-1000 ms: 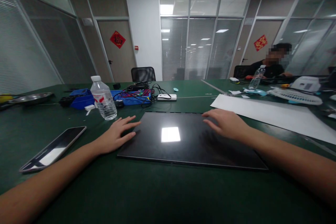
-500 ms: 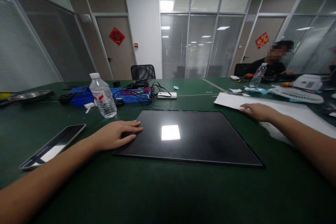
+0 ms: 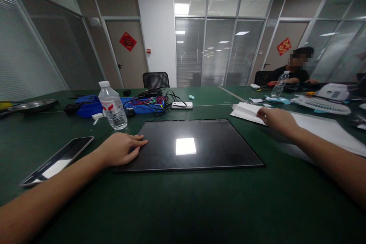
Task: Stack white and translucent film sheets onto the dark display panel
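A thin black display panel [image 3: 217, 143] lies flat on the green table, with a ceiling light mirrored in its glossy face. My left hand [image 3: 124, 148] rests on its left edge, fingers stretched out over the surface. To the right, my right hand [image 3: 277, 121] is closed on the edge of a large white sheet [image 3: 320, 126], thumb and fingers bent around it; the sheet's left end is slightly raised and creased. Part of the sheet is hidden behind my right hand and forearm.
A phone [image 3: 57, 161] lies at the left, near a water bottle [image 3: 112, 106]. Behind are a blue tray [image 3: 128, 107] of wires and a white power strip [image 3: 182, 105]. Far right, a person [image 3: 297, 70] sits behind another bottle [image 3: 280, 84] and a white fan [image 3: 323, 103].
The panel has slid and turned a little to the left under my left hand. My right fingers have bent onto the white sheet, and its left end has lifted and creased.
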`<state>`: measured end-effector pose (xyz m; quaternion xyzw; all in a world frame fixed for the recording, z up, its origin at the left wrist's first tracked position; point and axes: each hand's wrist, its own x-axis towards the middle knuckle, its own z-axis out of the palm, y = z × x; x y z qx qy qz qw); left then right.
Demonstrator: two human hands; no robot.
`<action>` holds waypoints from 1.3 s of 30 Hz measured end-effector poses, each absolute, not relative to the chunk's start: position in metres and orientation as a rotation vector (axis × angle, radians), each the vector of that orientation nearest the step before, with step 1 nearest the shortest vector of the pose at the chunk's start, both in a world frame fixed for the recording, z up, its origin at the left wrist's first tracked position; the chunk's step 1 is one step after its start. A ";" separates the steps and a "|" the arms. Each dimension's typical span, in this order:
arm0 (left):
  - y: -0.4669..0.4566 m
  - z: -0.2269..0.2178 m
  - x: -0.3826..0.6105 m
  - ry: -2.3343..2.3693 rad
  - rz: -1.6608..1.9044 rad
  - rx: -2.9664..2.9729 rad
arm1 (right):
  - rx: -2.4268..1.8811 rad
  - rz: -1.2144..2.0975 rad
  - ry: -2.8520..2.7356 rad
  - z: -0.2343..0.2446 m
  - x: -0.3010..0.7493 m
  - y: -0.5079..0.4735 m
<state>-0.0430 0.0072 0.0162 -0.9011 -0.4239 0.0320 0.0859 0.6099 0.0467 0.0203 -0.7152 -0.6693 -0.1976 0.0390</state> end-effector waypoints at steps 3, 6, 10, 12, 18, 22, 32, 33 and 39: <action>0.005 0.015 -0.040 -1.296 0.104 -2.647 | -2.074 -0.683 -2.053 0.025 0.583 0.041; 0.004 0.013 -0.039 -1.347 0.084 -2.614 | -1.929 -0.716 -2.142 0.024 0.548 0.033; 0.002 0.012 -0.038 -1.376 0.032 -2.606 | -1.487 -0.668 -2.430 0.018 0.493 0.006; -0.001 0.013 -0.036 -1.373 0.040 -2.603 | -1.220 -0.577 -2.586 0.017 0.468 -0.011; -0.007 0.017 -0.027 -1.350 0.077 -2.572 | -0.957 -0.351 -2.721 0.025 0.444 -0.035; -0.007 0.013 -0.029 -1.348 -0.047 -2.592 | -1.196 -0.555 -2.554 0.025 0.470 -0.013; -0.006 -0.004 -0.023 -1.449 -0.268 -2.901 | -1.597 -0.652 -2.589 0.008 0.516 0.029; -0.005 -0.004 -0.023 -1.455 -0.268 -2.906 | -1.571 -0.628 -2.586 0.007 0.514 0.028; -0.002 -0.004 -0.029 -1.457 -0.319 -2.892 | -1.401 -0.288 -2.579 0.012 0.472 0.004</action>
